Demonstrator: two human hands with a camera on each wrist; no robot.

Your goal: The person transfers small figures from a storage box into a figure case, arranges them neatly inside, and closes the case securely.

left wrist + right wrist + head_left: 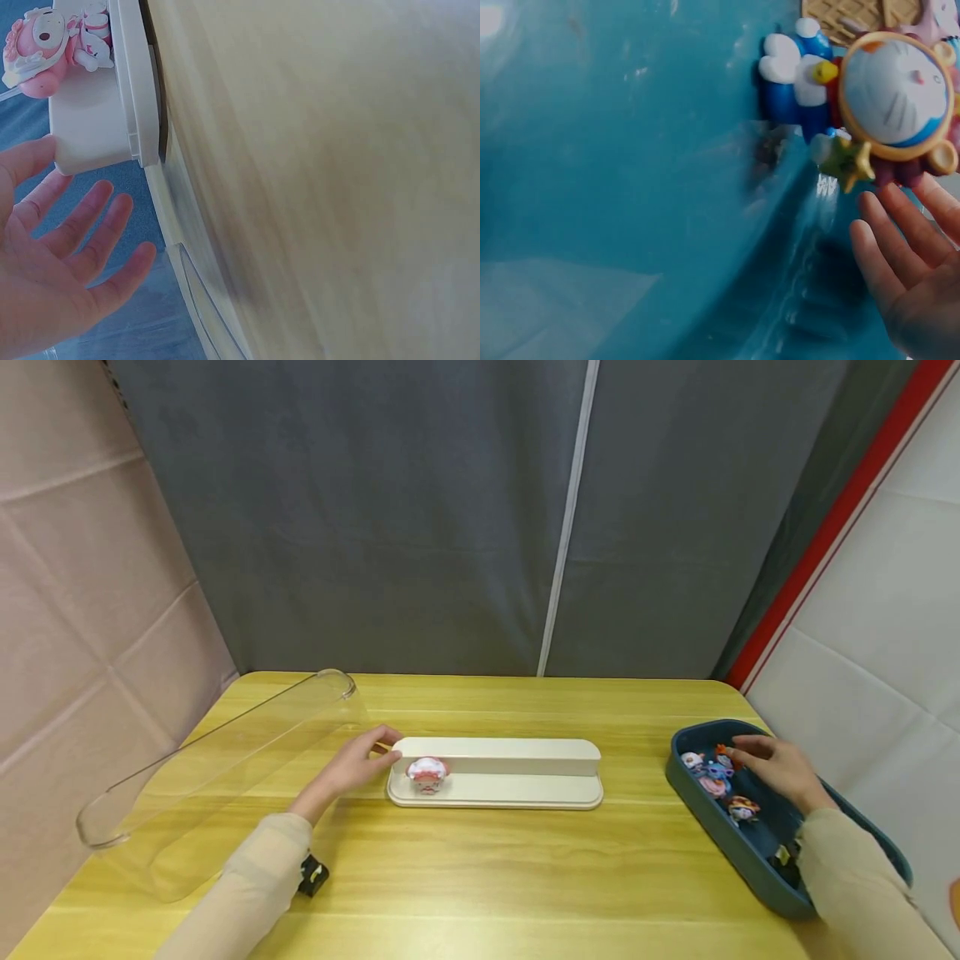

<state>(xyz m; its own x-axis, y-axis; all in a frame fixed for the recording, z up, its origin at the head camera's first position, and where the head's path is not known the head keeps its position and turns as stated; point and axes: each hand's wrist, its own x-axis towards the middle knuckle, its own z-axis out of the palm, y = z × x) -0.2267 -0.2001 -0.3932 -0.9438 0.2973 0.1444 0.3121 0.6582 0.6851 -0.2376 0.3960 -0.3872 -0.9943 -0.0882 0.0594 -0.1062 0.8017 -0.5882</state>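
The left hand (358, 766) lies with its fingers straight and loose against the left end of the cream stepped display stand (517, 758), holding nothing, which looks like a way to steady the stand while the pink figurine (427, 774) sits on its lower step near that same end. To the right of the stand, well apart from it, the right hand (776, 767) reaches into the dark teal tray (757, 868) with fingers extended and gripping nothing, its fingertips just beside the blue round-faced cat figurine (889, 90), apparently to pick from the loose figures there. That figurine is glossy plastic, with a white face in an orange ring, blue limbs and a small yellow star below; the clear cover (217, 768) lies on its side left of the stand.
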